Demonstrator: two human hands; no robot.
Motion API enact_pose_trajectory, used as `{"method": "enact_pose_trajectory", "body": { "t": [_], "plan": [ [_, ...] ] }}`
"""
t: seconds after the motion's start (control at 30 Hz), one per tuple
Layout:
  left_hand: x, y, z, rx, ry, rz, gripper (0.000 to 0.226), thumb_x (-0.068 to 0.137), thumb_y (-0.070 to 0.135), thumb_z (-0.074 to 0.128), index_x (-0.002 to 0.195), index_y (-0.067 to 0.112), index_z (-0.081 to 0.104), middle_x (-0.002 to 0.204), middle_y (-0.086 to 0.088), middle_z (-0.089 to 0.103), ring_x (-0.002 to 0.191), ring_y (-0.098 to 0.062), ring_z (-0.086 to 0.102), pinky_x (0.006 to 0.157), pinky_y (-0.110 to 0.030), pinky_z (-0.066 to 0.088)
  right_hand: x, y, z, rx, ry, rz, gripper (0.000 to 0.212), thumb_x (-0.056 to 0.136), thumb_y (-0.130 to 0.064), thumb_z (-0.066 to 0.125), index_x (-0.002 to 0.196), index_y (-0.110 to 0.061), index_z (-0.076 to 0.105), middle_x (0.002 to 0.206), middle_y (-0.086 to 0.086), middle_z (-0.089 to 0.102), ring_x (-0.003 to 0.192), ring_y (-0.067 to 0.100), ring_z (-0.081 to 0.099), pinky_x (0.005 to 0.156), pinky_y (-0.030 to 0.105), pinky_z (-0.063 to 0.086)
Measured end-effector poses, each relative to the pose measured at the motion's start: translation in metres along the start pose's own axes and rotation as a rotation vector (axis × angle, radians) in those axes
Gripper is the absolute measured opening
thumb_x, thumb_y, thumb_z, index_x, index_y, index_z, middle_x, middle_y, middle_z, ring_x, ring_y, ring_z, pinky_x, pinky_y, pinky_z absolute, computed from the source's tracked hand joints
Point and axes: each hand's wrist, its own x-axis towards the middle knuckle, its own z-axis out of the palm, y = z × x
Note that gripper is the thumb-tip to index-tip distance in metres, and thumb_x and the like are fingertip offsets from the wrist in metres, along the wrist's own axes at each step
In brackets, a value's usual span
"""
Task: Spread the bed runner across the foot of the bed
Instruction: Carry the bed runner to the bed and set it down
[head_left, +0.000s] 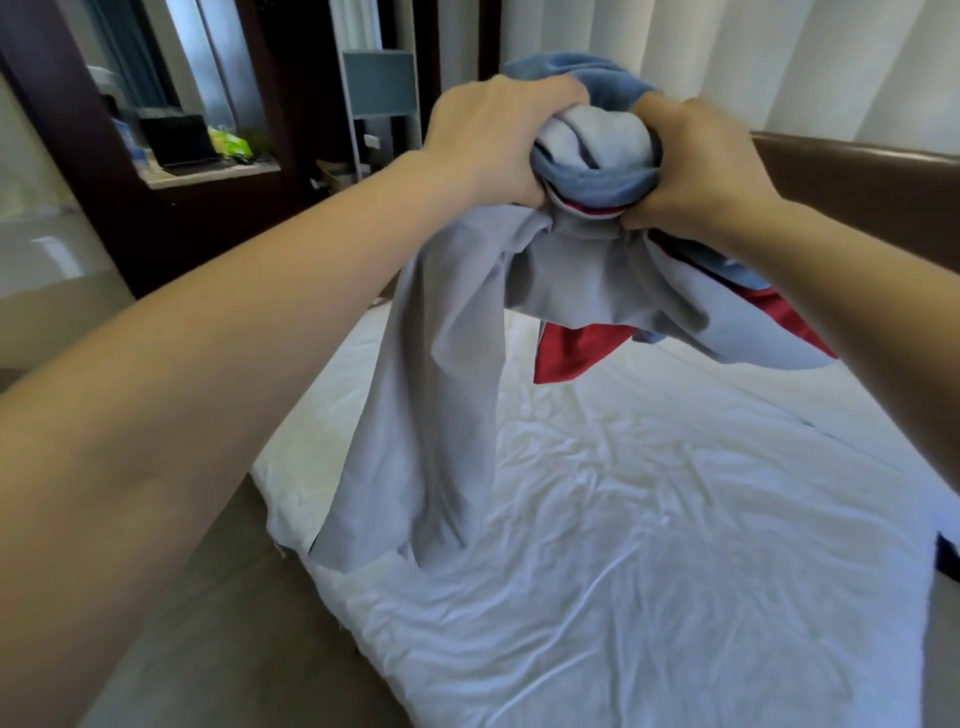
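The bed runner (441, 364) is a grey-blue cloth with a red underside, bunched up in the air above the bed (649, 545). My left hand (493, 135) grips the bunch from the left and my right hand (711, 166) grips it from the right, both at chest height, close together. One long grey tail hangs down and touches the white sheet near the bed's left edge. A red and blue part drapes to the right under my right forearm.
The wrinkled white sheet covers the mattress. A brown bed frame (857, 176) runs behind it at the right and along the left side. White curtains (727, 62) hang at the back. A dark desk (208, 171) with a laptop stands at the back left.
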Motion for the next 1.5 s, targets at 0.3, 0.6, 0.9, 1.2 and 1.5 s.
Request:
{"method": "enact_pose_trajectory", "body": {
  "t": [0.3,0.6,0.9,1.2,1.5],
  "plan": [
    [0.033,-0.057,0.14,-0.113,-0.095,0.148,0.061,0.062,0.048,0.068,0.119,0.04,0.048,0.103,0.0,0.067,0.095,-0.032,0.062,0.069,-0.037,0.045,0.012,0.036,0.116,0.011,-0.117,0.193,0.053,0.063,-0.019,0.079,0.109,-0.009,0.054,0.103,0.019,0.059,0.092,0.036,0.054,0.069,0.032,0.038],
    [0.009,-0.101,0.307,-0.332,-0.316,0.311,0.068,0.062,0.056,0.065,0.125,0.041,0.043,0.103,0.004,0.068,0.091,-0.027,0.065,0.064,-0.032,0.049,-0.027,0.055,0.265,-0.042,-0.267,0.508,0.059,0.059,-0.025,0.079,0.111,-0.017,0.052,0.106,0.018,0.054,0.086,0.038,0.055,0.062,0.033,0.04],
    [-0.114,-0.071,0.483,-0.519,-0.557,0.299,0.05,0.075,0.046,0.059,0.121,0.032,0.047,0.1,0.002,0.064,0.082,-0.023,0.064,0.057,-0.032,0.045,-0.159,0.068,0.407,-0.035,-0.516,0.709,0.049,0.069,-0.042,0.073,0.107,-0.026,0.047,0.1,0.007,0.049,0.086,0.034,0.055,0.06,0.03,0.035],
    [-0.245,-0.022,0.577,-0.569,-0.806,0.25,0.072,0.067,0.059,0.058,0.132,0.037,0.037,0.117,0.005,0.059,0.09,-0.021,0.063,0.069,-0.036,0.053,-0.283,0.064,0.48,-0.098,-0.791,0.823,0.045,0.074,-0.048,0.067,0.108,-0.027,0.046,0.105,0.002,0.048,0.097,0.028,0.051,0.066,0.034,0.043],
    [-0.314,0.006,0.628,-0.377,-0.975,0.22,0.087,0.062,0.048,0.068,0.138,0.038,0.026,0.121,-0.002,0.045,0.106,-0.027,0.047,0.082,-0.038,0.043,-0.369,0.051,0.539,-0.221,-1.028,0.813,0.087,0.077,-0.044,0.067,0.143,-0.037,0.012,0.152,0.008,0.016,0.139,0.034,0.017,0.096,0.046,0.041]
  ]
}}
